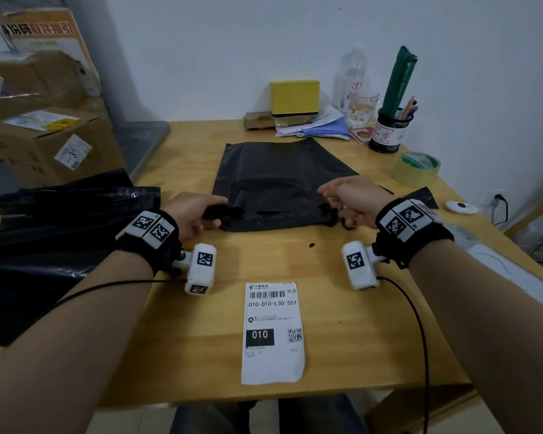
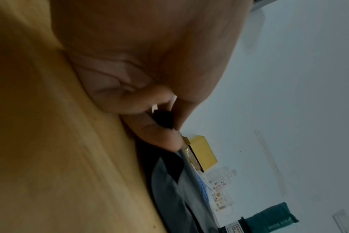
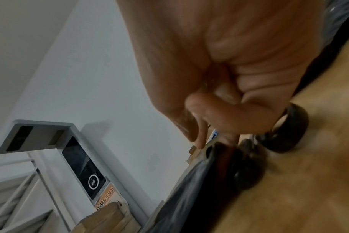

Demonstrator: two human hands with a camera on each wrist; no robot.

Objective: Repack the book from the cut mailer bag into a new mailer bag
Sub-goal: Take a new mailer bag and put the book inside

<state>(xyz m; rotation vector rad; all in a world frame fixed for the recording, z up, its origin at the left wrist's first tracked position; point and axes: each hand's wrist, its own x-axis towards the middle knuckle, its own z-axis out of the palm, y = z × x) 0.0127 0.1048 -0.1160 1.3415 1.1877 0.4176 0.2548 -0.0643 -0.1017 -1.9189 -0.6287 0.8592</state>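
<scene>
A black mailer bag (image 1: 279, 170) lies flat in the middle of the wooden table (image 1: 201, 324), its ragged near edge facing me. A rectangular bulge shows in its near half; the book itself is hidden. My left hand (image 1: 217, 211) pinches the bag's near-left corner, and the left wrist view shows black plastic (image 2: 163, 118) squeezed between thumb and finger of my left hand (image 2: 169, 123). My right hand (image 1: 328, 205) has curled fingers pinching the crumpled near-right corner; in the right wrist view that hand (image 3: 209, 141) meets the bag's edge (image 3: 189, 189).
A shipping label (image 1: 273, 333) lies near the front edge. Large black plastic (image 1: 60, 230) is heaped at the left, cardboard boxes (image 1: 44, 142) behind it. A tape roll (image 1: 419, 169), pen holder (image 1: 389, 133) and yellow box (image 1: 295, 97) stand at the back. Blurred black loops (image 3: 289, 126) sit beside my right hand.
</scene>
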